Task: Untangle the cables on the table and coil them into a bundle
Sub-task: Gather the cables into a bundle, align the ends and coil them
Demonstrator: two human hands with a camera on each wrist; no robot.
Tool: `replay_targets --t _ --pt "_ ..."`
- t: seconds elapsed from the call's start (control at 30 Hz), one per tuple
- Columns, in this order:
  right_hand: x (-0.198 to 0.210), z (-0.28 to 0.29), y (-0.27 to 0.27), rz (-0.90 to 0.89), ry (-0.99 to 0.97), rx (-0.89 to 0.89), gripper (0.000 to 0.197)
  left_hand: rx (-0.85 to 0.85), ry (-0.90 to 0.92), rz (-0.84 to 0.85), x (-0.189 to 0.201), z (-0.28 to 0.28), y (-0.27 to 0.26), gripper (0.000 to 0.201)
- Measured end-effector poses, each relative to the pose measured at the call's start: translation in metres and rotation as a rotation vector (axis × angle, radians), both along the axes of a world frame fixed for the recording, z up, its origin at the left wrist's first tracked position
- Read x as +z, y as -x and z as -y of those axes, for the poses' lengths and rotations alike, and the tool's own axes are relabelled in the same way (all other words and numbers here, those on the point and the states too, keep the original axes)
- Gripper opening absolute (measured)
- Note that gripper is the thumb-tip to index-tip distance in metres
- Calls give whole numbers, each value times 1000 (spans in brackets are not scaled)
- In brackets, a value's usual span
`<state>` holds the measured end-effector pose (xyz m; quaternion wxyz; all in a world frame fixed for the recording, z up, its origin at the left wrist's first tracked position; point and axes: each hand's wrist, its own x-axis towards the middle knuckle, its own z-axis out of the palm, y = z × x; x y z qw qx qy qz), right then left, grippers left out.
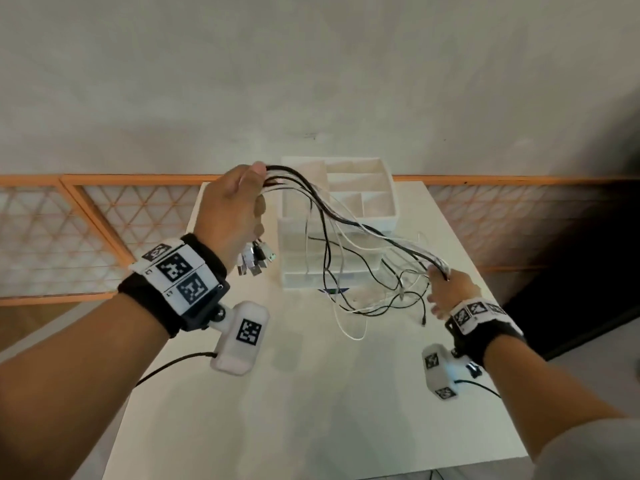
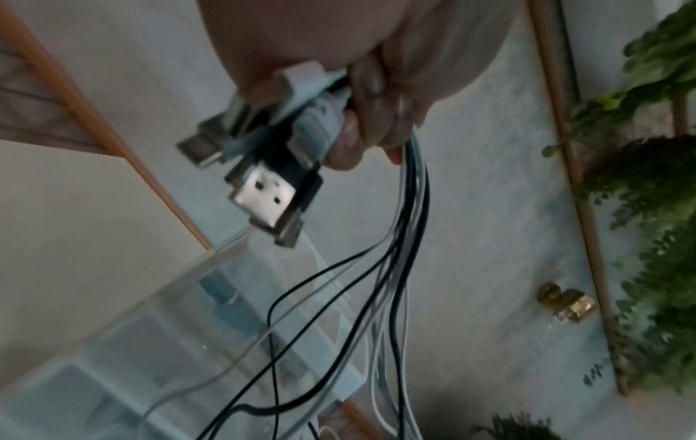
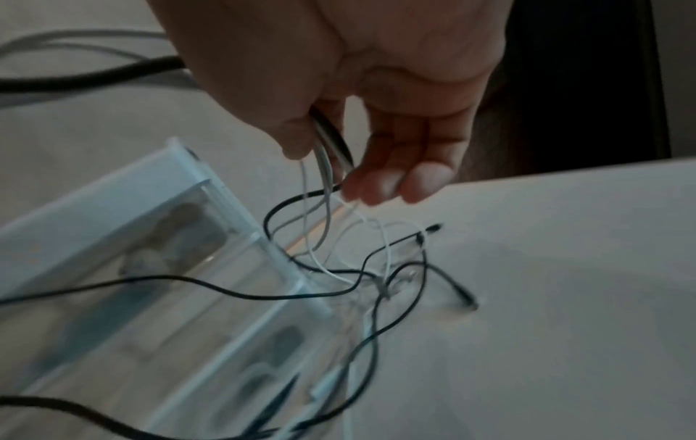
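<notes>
Left hand (image 1: 235, 209) fists plug ends, right hand (image 1: 446, 289) pinches cables (image 1: 353, 223) mid-frame; tails on table (image 1: 311, 393) tangled, coiling unstarted.

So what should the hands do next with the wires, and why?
Probably slide the right hand further along the cables toward the loose ends. The left hand already grips the plugs together, and the strands run neatly across to the right hand, but past it they lie looped and crossed on the table. Combing them straight should come before coiling.
</notes>
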<state>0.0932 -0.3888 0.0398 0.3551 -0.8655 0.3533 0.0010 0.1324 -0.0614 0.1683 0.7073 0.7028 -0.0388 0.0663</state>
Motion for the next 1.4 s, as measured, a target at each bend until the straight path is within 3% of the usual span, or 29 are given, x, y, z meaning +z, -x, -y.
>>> replay_targets --t 0.07,0.13,0.27,0.33,0.43,0.53,0.7,0.83,0.9,1.13,1.27,1.33,1.4 --pt "9 -14 -6 143 -255 -81 38 -103 -73 -28 -5 3 2 44" --pt "29 -18 -16 314 -368 -31 31 -180 -259 -41 -15 4 2 38" --pt "93 -23 -31 810 -446 90 27 -215 -600 -47 -36 5 4 43" --pt "105 -21 -34 900 -423 138 30 -186 -639 -49 -42 8 5 45" --pt "96 -13 -32 800 -188 217 22 -91 -588 -47 -44 7 3 43" --pt "92 -7 -31 918 -155 247 12 14 -509 -2 -42 2 -4 44" --pt "45 9 -29 313 -7 284 24 108 -316 49 -35 -1 -7 39" --pt "61 7 -22 518 -19 190 15 27 -285 24 -31 1 -7 40" --pt "71 3 -19 606 -8 241 27 -42 -317 -10 -32 5 -4 39" --pt "39 19 -4 428 127 263 58 -77 -197 -108 -32 1 5 39" --pt "20 21 0 -80 156 341 86 -118 -100 -176 -27 3 11 43" --pt "28 7 1 2 229 360 71 -153 -92 -208 -27 5 14 41" --pt "48 -28 6 326 204 412 41 -204 -124 -233 -28 9 17 40"
